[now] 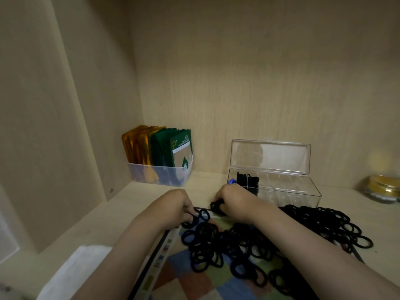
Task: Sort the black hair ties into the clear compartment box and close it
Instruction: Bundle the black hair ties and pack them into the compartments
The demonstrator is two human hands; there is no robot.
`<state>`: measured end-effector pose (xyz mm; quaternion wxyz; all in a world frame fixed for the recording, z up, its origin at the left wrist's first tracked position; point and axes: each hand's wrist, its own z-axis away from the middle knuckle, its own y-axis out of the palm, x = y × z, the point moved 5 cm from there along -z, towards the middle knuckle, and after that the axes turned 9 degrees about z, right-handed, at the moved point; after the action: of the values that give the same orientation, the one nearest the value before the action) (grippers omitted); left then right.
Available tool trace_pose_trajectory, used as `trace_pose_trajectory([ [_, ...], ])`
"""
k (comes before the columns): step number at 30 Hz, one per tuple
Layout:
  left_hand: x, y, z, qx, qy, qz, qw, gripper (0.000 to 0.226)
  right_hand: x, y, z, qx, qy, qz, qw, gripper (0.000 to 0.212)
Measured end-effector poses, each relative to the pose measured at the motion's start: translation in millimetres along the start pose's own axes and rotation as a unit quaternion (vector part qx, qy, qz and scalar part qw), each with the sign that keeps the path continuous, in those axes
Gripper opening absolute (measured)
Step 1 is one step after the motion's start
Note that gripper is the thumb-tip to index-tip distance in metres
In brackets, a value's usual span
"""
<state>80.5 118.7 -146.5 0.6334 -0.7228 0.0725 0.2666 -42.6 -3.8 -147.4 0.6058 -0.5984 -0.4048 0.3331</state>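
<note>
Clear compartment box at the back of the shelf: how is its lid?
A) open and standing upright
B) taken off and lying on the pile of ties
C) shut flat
A: the lid stands upright behind the clear compartment box, whose left end holds some black hair ties.

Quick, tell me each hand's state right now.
Left hand: fingers curled on a hair tie.
Right hand: gripping a bunch of hair ties.
</note>
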Motion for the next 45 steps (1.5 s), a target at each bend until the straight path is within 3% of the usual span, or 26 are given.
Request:
trace_pose_trajectory([
  [4, -7.0, -2.0, 2.7, -0.012, 0.015, 0.008, 1.0, 0.007, -2.2, 3.7, -1.2, 0.003, 0.005, 0.008, 1.0, 0.026],
  [8, -1.6, -9.4, 6.6, -0.048, -0.01, 0.116, 0.992, 0.008, 0.0, -1.4, 0.2, -0.007, 0.001, 0.041, 0.999, 0.016],
  [12, -7.5, -6.6, 7.3, -0.016, 0.004, 0.187, 0.982, 0.009, 1.8, 0.3, 1.5, -0.009, -0.013, 0.057, 0.998, 0.016],
  [17, -15.4, 8.8, -2.8, 0.017, 0.033, 0.094, 0.995, 0.027, -1.4, 4.9, 1.3, -0.003, -0.015, 0.069, 0.997, 0.044],
  [20, -15.0, 11.4, -10.5, 0.025, 0.032, 0.044, 0.998, 0.035, -4.4, 8.0, -5.5, 0.005, -0.014, 0.094, 0.995, 0.044],
  [25, -13.6, 11.4, -15.3, 0.018, 0.031, 0.009, 0.999, 0.026, -1.8, 1.9, -3.7, -0.005, -0.02, 0.132, 0.991, 0.034],
  [32, -15.7, -0.6, -6.5, -0.014, 0.015, 0.132, 0.991, 0.022, 0.0, -33.4, 16.3, -0.076, -0.026, -0.032, 0.996, 0.013],
  [37, -28.7, -1.7, -1.4, 0.05, 0.01, 0.203, 0.978, 0.012, -4.0, -47.3, 36.7, -0.001, -0.014, -0.088, 0.996, 0.033],
  [45, -44.8, 2.1, 9.6, 0.097, 0.006, 0.142, 0.985, 0.026, -9.2, -64.6, 69.0, 0.06, -0.005, -0.147, 0.987, 0.033],
])
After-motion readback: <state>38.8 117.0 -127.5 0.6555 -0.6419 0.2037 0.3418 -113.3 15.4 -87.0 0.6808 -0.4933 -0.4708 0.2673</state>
